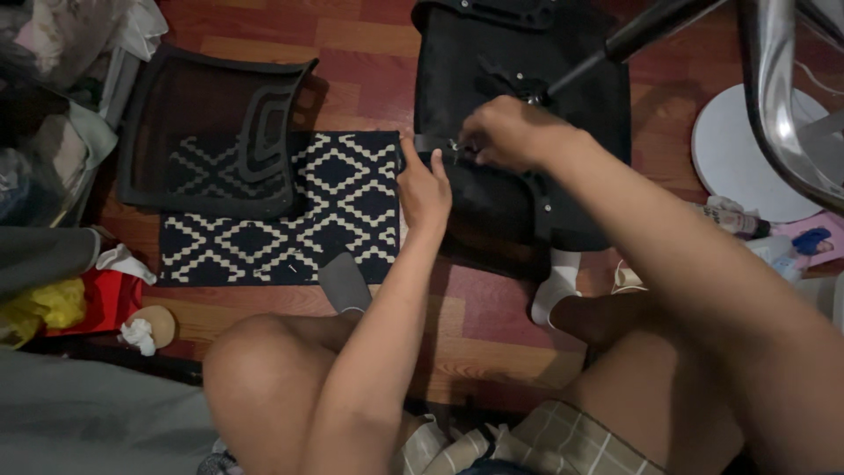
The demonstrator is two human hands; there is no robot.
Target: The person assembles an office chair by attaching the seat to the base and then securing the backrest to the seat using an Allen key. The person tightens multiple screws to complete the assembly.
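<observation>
Chair seat [492,70], black and turned underside up, lies on the wooden floor [369,53] just right of the patterned rug [352,202], its near left corner meeting the rug's right edge. A black gas-lift rod [615,44] rises at a slant from the seat's middle toward the upper right.

Left hand [425,186]: forearm extended straight forward from beside the left knee, wrist level, palm pressed against the seat's left edge where a flat grey bracket [429,142] protrudes. Fingers extended and close together, thumb raised alongside the bracket; the hand braces the seat rather than wrapping it.

Right hand [505,132]: forearm crossing diagonally from the lower right, wrist bent downward, knuckles uppermost. Fingers curled narrow and pinched at a small metal fitting [454,148] on the seat, just right of the bracket. Whether they grip a screw or a tool cannot be told; the item is too small and shadowed.

Surroundings, relative to the seat: a black mesh chair backrest [211,132] lies well to the left, partly over the rug. A white round base [747,149] sits to the right. A white-socked foot [556,290] rests just below the seat's near edge, and a grey-socked foot [343,283] lies on the rug's lower edge.
</observation>
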